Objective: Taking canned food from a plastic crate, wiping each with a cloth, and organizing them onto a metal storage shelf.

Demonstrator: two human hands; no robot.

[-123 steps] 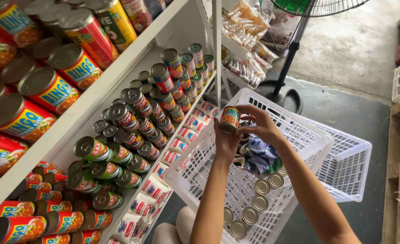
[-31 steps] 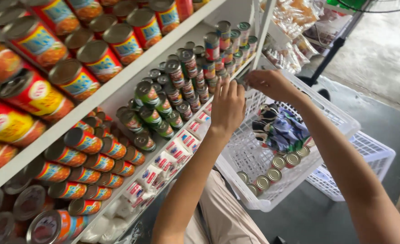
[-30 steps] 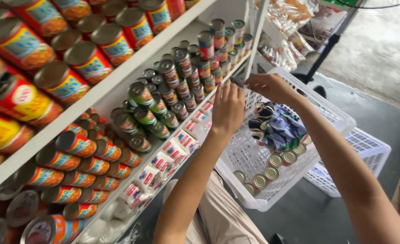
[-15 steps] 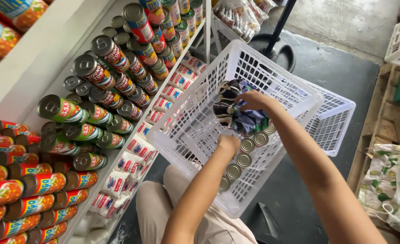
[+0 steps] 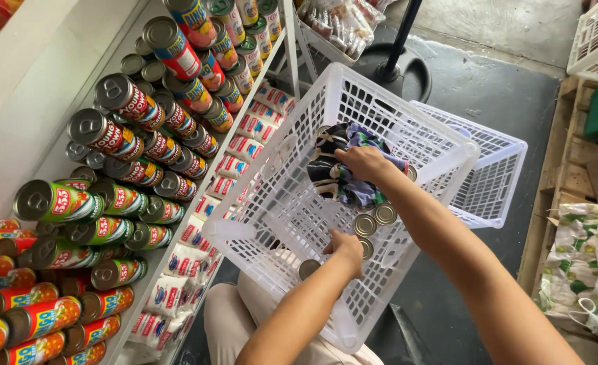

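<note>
both hands down in the tilted basket (image 5: 407,111), left hand (image 5: 345,249) closed around a can (image 5: 361,249), right hand (image 5: 361,161) gripping the cloth (image 5: 339,182), clearing cans beneath.

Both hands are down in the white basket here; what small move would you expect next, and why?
Probably the left hand closes on a can and lifts it out. It reaches into the white basket beside loose cans, while the right hand rests on the dark patterned cloth, apparently keeping it aside.
</note>
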